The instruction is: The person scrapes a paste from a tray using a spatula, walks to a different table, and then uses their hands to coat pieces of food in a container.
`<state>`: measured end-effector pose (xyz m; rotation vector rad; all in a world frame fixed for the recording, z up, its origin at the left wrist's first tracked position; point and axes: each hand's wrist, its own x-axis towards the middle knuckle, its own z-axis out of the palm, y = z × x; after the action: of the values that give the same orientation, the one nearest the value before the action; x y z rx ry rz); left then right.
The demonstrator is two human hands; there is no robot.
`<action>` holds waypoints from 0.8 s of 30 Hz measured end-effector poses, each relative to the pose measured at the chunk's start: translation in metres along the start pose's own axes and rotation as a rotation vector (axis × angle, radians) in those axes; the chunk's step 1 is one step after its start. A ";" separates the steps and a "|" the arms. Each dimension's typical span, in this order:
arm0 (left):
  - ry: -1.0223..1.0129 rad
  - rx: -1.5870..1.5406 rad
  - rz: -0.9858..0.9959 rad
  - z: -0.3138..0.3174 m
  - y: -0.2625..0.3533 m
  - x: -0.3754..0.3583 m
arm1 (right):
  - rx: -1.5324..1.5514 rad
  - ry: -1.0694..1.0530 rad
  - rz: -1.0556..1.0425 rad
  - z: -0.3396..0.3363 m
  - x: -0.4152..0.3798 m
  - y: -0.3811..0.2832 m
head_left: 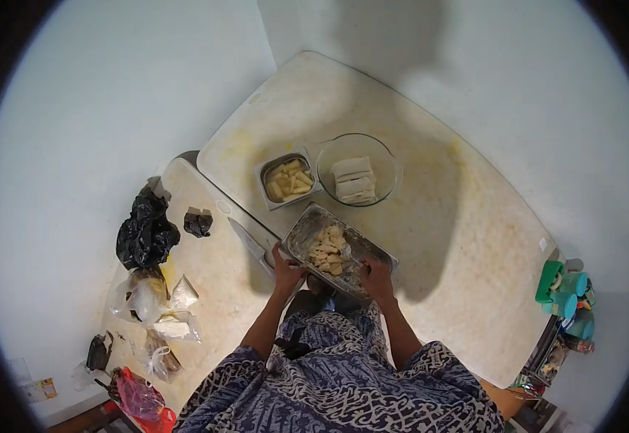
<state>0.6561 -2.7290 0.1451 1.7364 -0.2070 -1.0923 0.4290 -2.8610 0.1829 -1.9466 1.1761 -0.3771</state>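
Observation:
A rectangular metal pan (377, 250) holds a lumpy, pale beige dough-like mixture (327, 249), with smears along its walls. My left hand (288, 273) is closed on the pan's near left rim. Inside the pan's right part, my right hand (377, 278) is closed around what looks like a metal spoon (346, 251), whose head touches the mixture. Just beyond stands a smaller metal container (265, 193) with pale yellow cut sticks in liquid. Beside it, a round glass bowl (390, 162) contains stacked whitish rectangular slices (354, 179).
A knife (249, 242) lies left of the pan, near the seam between two white tables (487, 289). Black plastic bags (147, 229) and clear bags (176, 327) with contents sit at the left. Turquoise cups (561, 304) and a green container (548, 281) stand at the right edge.

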 end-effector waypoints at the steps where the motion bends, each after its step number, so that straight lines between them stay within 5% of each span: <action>1: -0.013 0.016 -0.014 -0.001 0.005 -0.001 | 0.000 -0.012 -0.009 -0.005 0.000 0.000; 10: -0.053 0.035 0.009 -0.001 0.004 0.000 | -0.018 0.090 0.028 -0.017 0.026 -0.044; 13: -0.082 -0.008 0.004 -0.005 0.000 0.003 | -0.229 0.016 -0.151 0.017 0.046 -0.044; 16: -0.081 0.006 0.012 -0.007 0.012 -0.003 | -0.527 -0.171 -0.024 0.056 0.059 -0.038; 19: -0.074 0.059 0.024 -0.005 0.017 -0.005 | -0.334 -0.116 -0.194 0.077 0.051 -0.025; 24: -0.116 0.035 0.045 -0.011 0.005 0.007 | -0.301 -0.186 -0.194 0.040 0.033 -0.033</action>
<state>0.6697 -2.7282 0.1458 1.6923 -0.3379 -1.1634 0.4897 -2.8615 0.1785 -2.3104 0.9692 -0.1174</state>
